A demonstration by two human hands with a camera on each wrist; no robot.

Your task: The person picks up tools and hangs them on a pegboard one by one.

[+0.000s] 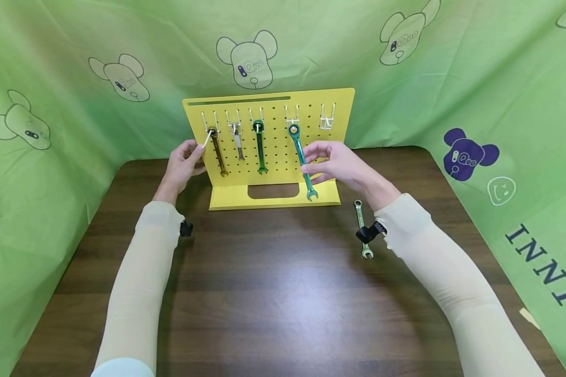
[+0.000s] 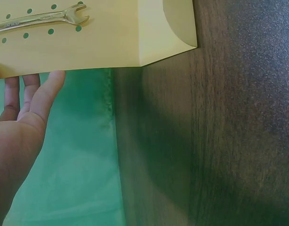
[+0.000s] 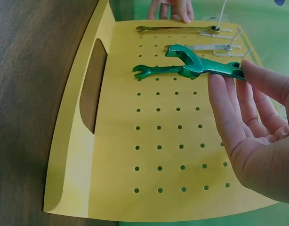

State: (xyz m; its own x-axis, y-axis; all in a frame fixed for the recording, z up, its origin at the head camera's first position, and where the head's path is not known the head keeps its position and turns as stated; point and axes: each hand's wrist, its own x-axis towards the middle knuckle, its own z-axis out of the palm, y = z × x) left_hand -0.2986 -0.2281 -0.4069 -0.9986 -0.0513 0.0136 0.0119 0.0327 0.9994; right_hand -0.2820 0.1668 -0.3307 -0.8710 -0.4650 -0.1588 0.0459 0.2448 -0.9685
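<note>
My right hand (image 1: 332, 162) pinches a teal ratcheting wrench (image 1: 305, 162) between thumb and fingers, its open jaw end pointing down. The wrench's ring end overlaps the fourth hook (image 1: 292, 115); whether the hook passes through it I cannot tell. At the left edge of the yellow pegboard (image 1: 283, 157), my left hand (image 1: 181, 165) grips the board, fingers behind it. Near that hand a bronze-coloured wrench (image 1: 218, 152) hangs on the first hook. Beside it hang a small silver wrench (image 1: 238, 141) and a green wrench (image 1: 260, 149).
The fifth hook (image 1: 327, 120) at the board's right holds no wrench. A pale green wrench (image 1: 367, 253) lies on the wooden table (image 1: 264, 293) under the right wrist, partly hidden by a black strap (image 1: 370, 232). Green cloth (image 1: 170, 42) encloses the back and sides.
</note>
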